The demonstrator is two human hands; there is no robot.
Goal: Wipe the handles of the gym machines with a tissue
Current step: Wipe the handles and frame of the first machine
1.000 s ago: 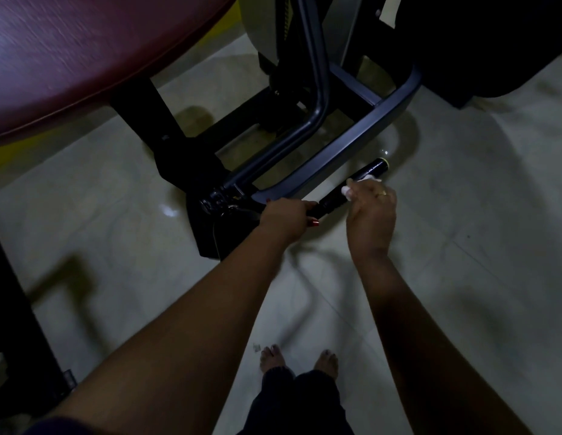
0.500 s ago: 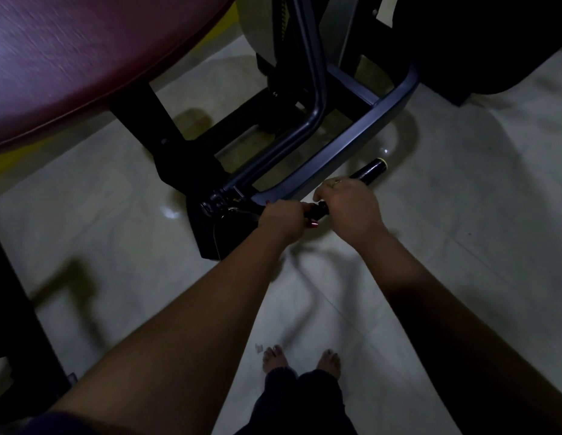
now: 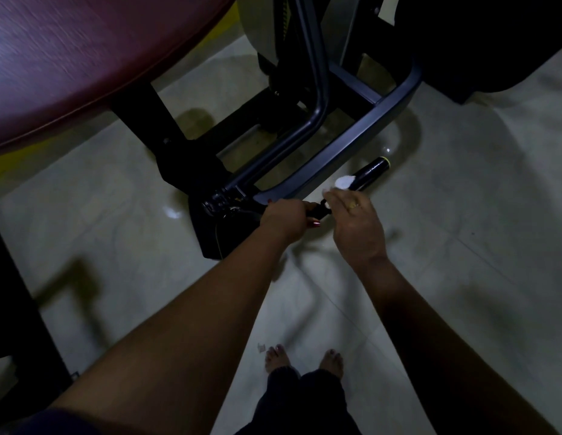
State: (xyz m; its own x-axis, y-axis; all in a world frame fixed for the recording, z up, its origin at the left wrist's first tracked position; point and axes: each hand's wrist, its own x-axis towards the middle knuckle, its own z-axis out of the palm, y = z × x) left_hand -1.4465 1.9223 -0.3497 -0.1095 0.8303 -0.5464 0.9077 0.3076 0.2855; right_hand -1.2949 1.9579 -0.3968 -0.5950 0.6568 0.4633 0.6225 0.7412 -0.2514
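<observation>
Both hands grip one handle (image 3: 369,172), a black bar that runs from the centre of the frame up to the right and ends in a cap with a pale ring. Left hand (image 3: 286,216) has its fingers curled tight round the inner end, next to the joint where the bar meets the machine frame (image 3: 351,142). Right hand (image 3: 356,224) sits just to its right, fingers bent over the bar and pressing the tissue (image 3: 344,182) onto it. A white wad of the tissue shows beyond the fingertips, lying on the bar's upper side.

As I judge it, the wipe of this handle is under way, not finished. The tissue is about halfway along the bar. The glossy outer stretch up to the cap lies bare beyond it, and whether that part is clean cannot be told in this dim light. The inner end is covered by the left hand, so it cannot be wiped until that hand lets go or shifts.

No other handle shows in the frame. A maroon pad (image 3: 85,58) fills the upper left and a dark machine (image 3: 477,42) the upper right, so the rest of the gym's handles probably remain, though I cannot tell. A small white scrap (image 3: 260,347) lies on the floor (image 3: 461,246) beside bare feet (image 3: 304,359) at bottom centre.
</observation>
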